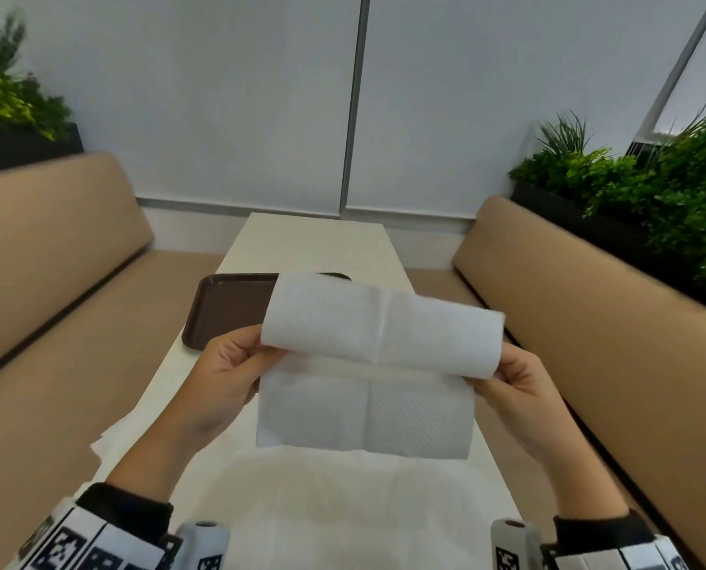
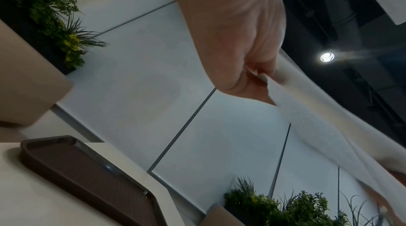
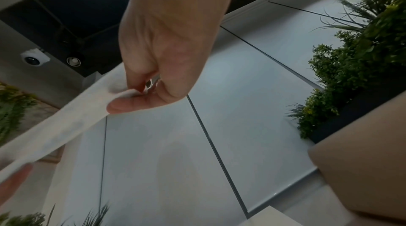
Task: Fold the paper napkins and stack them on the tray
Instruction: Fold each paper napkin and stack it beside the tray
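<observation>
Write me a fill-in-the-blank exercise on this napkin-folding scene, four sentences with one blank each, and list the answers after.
1. The white napkin is held up by ____ hands at once.
2. The left hand pinches the napkin at its ____ edge.
3. The brown tray lies on the table, ____ the held napkin.
4. The napkin's top half curls over toward the ____.

Missing words: both; left; behind; person

The right hand pinches the opposite edge.
</observation>
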`<state>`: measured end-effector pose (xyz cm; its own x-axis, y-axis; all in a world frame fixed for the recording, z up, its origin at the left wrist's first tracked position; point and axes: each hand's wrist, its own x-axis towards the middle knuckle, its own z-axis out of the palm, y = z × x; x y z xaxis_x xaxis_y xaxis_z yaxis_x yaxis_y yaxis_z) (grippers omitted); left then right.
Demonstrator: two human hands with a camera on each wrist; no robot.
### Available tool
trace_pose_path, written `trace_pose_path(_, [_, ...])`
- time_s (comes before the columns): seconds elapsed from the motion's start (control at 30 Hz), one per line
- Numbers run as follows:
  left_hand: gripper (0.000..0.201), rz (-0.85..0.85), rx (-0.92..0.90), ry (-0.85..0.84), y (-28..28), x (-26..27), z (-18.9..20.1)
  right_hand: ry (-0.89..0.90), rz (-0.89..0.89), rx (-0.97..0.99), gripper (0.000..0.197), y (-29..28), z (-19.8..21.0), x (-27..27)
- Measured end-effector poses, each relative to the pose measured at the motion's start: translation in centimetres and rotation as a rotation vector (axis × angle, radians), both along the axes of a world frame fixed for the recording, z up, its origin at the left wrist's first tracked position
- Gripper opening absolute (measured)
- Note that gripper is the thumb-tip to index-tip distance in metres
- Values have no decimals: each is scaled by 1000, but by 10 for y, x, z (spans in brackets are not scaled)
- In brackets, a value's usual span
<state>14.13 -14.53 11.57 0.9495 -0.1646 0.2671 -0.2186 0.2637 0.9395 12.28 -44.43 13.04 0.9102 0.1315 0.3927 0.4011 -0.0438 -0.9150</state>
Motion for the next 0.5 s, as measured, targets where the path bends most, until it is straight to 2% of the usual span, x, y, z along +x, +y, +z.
trace_pose_path(0.07, [53,-17,22,-8,0,-2,1,-15,25,-50,28,-2,-1,0])
trace_pose_path(0.17, [14,-11,51,23,3,-2,3,-21,35,-141,47,-5,0,1])
trace_pose_path(0.23, [20,-11,68,32,6,1,0,-60,29,-227,59,-8,-2,2])
trace_pose_path(0.37, [36,29,141,-1,4,3,5,-85,18,-326,58,-10,-4,5])
trace_pose_path(0.4, [35,45,186,-22,3,4,6,-86,14,-331,58,-11,-4,6])
trace_pose_path(0.47, [10,42,236,-52,0,6,7,-84,14,-346,56,-13,-6,8])
trace_pose_path(0.5, [11,61,272,-68,0,8,7,-75,19,-350,55,-15,-8,8])
